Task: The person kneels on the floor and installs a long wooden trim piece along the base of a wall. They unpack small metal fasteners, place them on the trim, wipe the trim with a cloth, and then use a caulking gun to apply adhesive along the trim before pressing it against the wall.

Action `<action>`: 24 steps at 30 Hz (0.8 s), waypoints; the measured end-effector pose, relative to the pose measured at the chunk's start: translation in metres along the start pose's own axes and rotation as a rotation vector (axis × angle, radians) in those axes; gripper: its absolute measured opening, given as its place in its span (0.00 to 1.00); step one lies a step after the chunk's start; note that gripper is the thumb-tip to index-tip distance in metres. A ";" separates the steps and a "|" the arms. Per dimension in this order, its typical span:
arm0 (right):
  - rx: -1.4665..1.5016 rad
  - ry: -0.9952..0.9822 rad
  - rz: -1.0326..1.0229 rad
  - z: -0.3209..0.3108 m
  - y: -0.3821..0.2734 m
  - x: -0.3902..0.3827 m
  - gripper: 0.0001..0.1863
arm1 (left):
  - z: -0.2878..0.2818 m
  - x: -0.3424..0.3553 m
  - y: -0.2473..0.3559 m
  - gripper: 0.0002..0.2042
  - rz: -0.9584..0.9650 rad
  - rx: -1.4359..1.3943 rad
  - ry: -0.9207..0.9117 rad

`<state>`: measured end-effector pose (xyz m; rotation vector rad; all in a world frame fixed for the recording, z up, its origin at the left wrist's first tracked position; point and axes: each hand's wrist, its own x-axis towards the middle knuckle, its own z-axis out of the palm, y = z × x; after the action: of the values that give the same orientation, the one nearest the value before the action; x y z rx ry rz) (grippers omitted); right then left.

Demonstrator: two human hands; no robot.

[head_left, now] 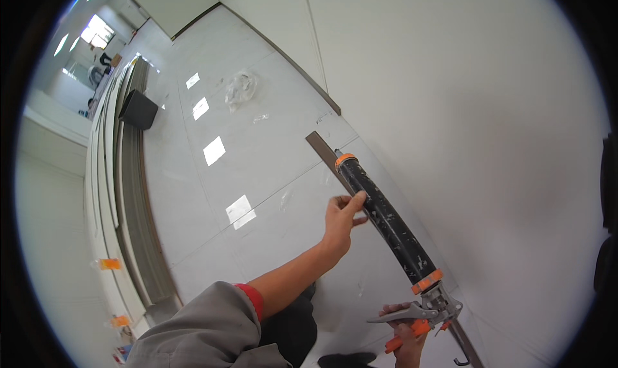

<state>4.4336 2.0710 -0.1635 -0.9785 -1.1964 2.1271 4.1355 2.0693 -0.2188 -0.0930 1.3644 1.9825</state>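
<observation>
A long black-barrelled caulking gun [386, 223] with orange end rings slants from lower right toward the middle, its nozzle pointing up and left. My right hand [407, 345] is closed around its orange handle, with fingers at the grey trigger lever. My left hand [343, 223] is beside the barrel near its front end, thumb at the barrel's edge and fingers curled; what they pinch, if anything, is hidden. Behind the gun runs a narrow brown strip [320, 145], mostly covered by the barrel. A dark hook [461, 361] shows below the trigger.
A white wall [463, 98] rises on the right, with dark skirting [283, 56] along its farther part. Crumpled clear plastic [241, 90] lies on the glossy floor [193, 220]. Stacked long panels [132, 194] line the left, with a black bin [138, 110] beside them. People are far off.
</observation>
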 end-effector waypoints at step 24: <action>-0.164 -0.120 -0.077 0.132 0.020 0.102 0.18 | -0.083 0.147 0.004 0.22 -0.163 -0.463 -0.256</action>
<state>4.2660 2.0669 -0.1689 -0.8679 -1.4629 2.0779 3.9976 2.0741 -0.3158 -0.1524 0.6996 2.0523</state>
